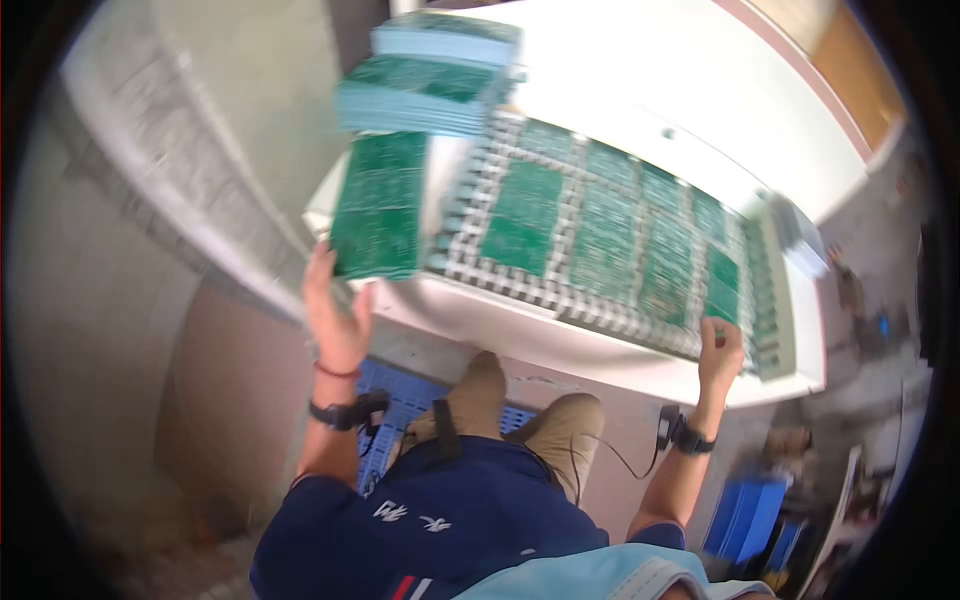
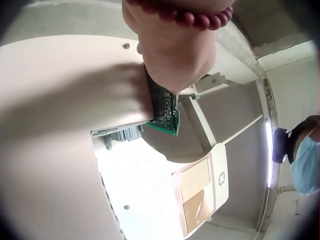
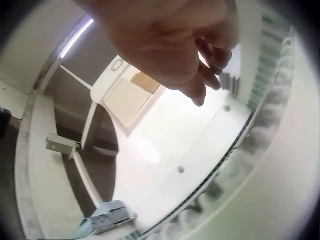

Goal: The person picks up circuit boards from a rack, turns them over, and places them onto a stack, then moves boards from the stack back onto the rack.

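Note:
A green circuit board panel (image 1: 380, 200) lies at the left end of the white table. My left hand (image 1: 338, 310) is at its near left corner, fingers along the side and thumb by the front edge. In the left wrist view, the corner of a circuit board (image 2: 165, 107) shows past that hand (image 2: 175, 55). My right hand (image 1: 721, 355), fingers loosely bent, hovers at the front right of a slotted frame (image 1: 590, 305) near a narrow green board (image 1: 722, 285). The right wrist view shows nothing in this hand (image 3: 175, 50).
Stacks of boards with light blue edges (image 1: 415, 105) stand behind the left panel. More green boards (image 1: 605, 235) lie in rows inside the frame. A grey-blue stack (image 1: 800, 240) sits at the right end. The white table (image 1: 480, 305) has its front edge close to my legs.

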A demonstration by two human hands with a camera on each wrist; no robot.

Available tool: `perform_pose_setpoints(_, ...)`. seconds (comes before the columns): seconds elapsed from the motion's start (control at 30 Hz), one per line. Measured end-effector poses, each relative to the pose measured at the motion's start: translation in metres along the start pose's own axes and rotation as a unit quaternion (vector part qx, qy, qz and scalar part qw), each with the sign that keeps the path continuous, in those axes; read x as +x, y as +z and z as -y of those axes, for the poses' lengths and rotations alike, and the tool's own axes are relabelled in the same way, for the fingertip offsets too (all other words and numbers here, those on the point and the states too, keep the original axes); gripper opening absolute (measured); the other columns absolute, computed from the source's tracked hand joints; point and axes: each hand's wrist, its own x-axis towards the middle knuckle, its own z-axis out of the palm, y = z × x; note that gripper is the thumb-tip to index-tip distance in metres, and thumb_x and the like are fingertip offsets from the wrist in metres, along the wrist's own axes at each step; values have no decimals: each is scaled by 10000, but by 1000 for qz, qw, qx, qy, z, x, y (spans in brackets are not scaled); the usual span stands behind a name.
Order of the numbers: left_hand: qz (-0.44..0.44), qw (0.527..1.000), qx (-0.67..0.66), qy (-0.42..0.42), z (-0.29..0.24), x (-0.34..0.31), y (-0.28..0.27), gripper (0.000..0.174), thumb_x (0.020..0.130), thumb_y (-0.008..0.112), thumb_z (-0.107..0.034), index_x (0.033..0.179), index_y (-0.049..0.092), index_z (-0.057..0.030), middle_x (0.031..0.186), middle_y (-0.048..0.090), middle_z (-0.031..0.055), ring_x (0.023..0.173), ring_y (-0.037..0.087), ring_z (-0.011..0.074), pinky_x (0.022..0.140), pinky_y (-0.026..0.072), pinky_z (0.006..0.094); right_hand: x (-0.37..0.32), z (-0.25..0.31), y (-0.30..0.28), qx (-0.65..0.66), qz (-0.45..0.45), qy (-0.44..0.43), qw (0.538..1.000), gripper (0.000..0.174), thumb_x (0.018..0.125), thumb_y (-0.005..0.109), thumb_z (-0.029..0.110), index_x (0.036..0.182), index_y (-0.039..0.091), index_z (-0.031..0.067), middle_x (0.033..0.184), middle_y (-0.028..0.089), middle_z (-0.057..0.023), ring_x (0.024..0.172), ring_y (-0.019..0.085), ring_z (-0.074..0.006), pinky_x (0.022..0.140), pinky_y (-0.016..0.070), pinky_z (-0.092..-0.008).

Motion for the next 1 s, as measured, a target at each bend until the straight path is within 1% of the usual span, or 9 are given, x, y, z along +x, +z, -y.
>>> perform_pose_setpoints(0.13, -15, 998, 59, -10, -9, 6, -9, 630, 748, 660, -285, 1217, 402, 48, 1270, 387, 256, 1179, 376, 405, 964, 327, 433, -29, 112, 46, 255, 218, -149, 930, 112, 739, 692, 93, 810, 633, 30, 745, 578, -55, 628, 525, -121, 552, 420, -237)
perform_pose_setpoints(0.2, 1, 996, 84, -31, -15, 8, -16, 624, 751, 657, -321, 1195, 424, 52, 1261, 396, 251, 1180, 371, 411, 964, 326, 441, -33, 157, 63, 281, 339, -131, 888, 170, 754, 688, 143, 826, 627, 2, 754, 587, -64, 657, 540, -130, 576, 426, -240)
perform_pose_setpoints(0.27, 18, 993, 120, -16, -18, 11, -20, 608, 750, 655, -368, 1149, 469, 51, 1248, 410, 233, 1186, 361, 414, 960, 328, 454, -30, 196, 87, 358, 358, -168, 846, 208, 763, 683, 178, 846, 629, -5, 750, 593, -66, 658, 546, -121, 595, 429, -244)
perform_pose_setpoints(0.43, 37, 991, 128, -2, -26, 13, -24, 602, 747, 658, -380, 1132, 484, 49, 1242, 419, 217, 1194, 355, 413, 950, 339, 465, -17, 277, 122, 409, 494, 10, 767, 267, 783, 668, 211, 853, 623, -43, 661, 581, -45, 605, 551, -93, 486, 439, -219)
perform_pose_setpoints(0.67, 47, 995, 78, 47, -31, 7, -30, 533, 759, 652, -351, 1092, 514, 41, 1223, 434, 226, 1197, 357, 417, 953, 338, 461, -21, 256, 142, 443, 507, 70, 737, 240, 792, 663, 198, 841, 607, -31, 662, 567, -19, 565, 527, -70, 428, 421, -211)
perform_pose_setpoints(0.87, 52, 986, -153, 26, -21, -37, -27, 372, 795, 595, -151, 1113, 506, 21, 1171, 491, 214, 1102, 468, 373, 910, 398, 434, -60, 155, 92, 549, 391, 113, 730, 121, 816, 629, 108, 844, 604, -7, 717, 578, 20, 607, 473, -32, 560, 386, -178)
perform_pose_setpoints(0.93, 182, 846, -453, -214, -19, -57, -10, 343, 879, 495, -161, 1158, 464, 37, 1157, 514, 178, 1098, 494, 311, 896, 423, 415, -81, 130, 70, 554, 360, 130, 739, 87, 832, 603, 78, 844, 600, -8, 745, 595, 6, 639, 488, -34, 589, 390, -177)
perform_pose_setpoints(0.97, 191, 841, -459, -214, -20, -64, 0, 343, 879, 495, -161, 1158, 464, 37, 1157, 514, 178, 1098, 494, 311, 896, 423, 415, -92, 118, 64, 563, 347, 130, 739, 75, 839, 591, 63, 843, 596, -11, 759, 607, -8, 651, 504, -41, 593, 399, -179)
perform_pose_setpoints(1.0, 268, 697, -587, -313, -24, -70, 10, 364, 909, 440, -187, 1189, 431, 45, 1172, 507, 174, 1104, 495, 296, 903, 425, 418, -103, 108, 60, 566, 340, 145, 737, 73, 841, 587, 59, 846, 594, -14, 755, 608, -13, 644, 508, -44, 587, 403, -178)
